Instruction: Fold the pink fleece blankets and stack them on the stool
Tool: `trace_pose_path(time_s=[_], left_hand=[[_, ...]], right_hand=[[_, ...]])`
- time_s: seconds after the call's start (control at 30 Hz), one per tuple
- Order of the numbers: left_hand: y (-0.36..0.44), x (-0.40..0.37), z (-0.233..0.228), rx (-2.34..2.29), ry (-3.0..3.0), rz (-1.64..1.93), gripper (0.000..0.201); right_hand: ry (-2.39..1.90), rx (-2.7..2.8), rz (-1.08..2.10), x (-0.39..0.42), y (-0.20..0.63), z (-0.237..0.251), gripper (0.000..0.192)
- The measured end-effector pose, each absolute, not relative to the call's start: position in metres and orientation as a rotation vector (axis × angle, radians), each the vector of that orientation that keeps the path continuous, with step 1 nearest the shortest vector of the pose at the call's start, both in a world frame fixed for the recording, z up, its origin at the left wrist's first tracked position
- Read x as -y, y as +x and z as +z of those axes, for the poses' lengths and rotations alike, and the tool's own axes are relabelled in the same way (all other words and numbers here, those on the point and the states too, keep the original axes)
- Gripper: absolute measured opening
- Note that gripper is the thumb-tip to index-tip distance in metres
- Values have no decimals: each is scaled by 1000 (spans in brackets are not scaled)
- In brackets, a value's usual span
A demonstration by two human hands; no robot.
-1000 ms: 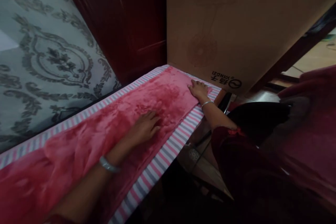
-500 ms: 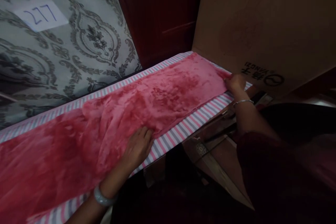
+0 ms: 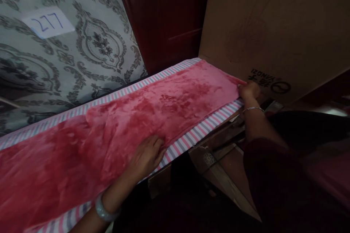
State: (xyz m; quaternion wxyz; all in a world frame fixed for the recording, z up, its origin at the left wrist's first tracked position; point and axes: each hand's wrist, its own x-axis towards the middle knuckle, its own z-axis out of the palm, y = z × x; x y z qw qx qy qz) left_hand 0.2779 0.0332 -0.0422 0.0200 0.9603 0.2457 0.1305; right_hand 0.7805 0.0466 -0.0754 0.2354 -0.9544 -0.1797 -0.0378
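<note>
Along the striped board [image 3: 191, 136] the pink blanket [image 3: 153, 109] runs from eight o'clock to two o'clock. Her left hand [image 3: 146, 156] presses flat on its near edge; her right hand [image 3: 248, 90] pinches the far corner, by the cardboard box [image 3: 262, 29].

The left hand [image 3: 146, 156] wears a pale, thick, glossy bangle at the wrist, well behind the fingers. The right hand [image 3: 248, 90] wears a thin silver bangle (loose-looking), then a dark red sleeve further back.
</note>
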Motion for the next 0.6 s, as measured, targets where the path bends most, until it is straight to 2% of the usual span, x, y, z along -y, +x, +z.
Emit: trace_pose_path(time_s=[0.3,0.47,0.6], left_hand=[[368,-50,-41,-737,2980,263,16],[375,-57,-44,-811,2819,247,22],[360,-48,-41,-682,2907,230,26]], right_hand=[[-2436,475,-158,-38,763,-77,35],[-2466,457,-101,-36,758,-68,35],[-2512,478,-94,-38,763,-71,36]])
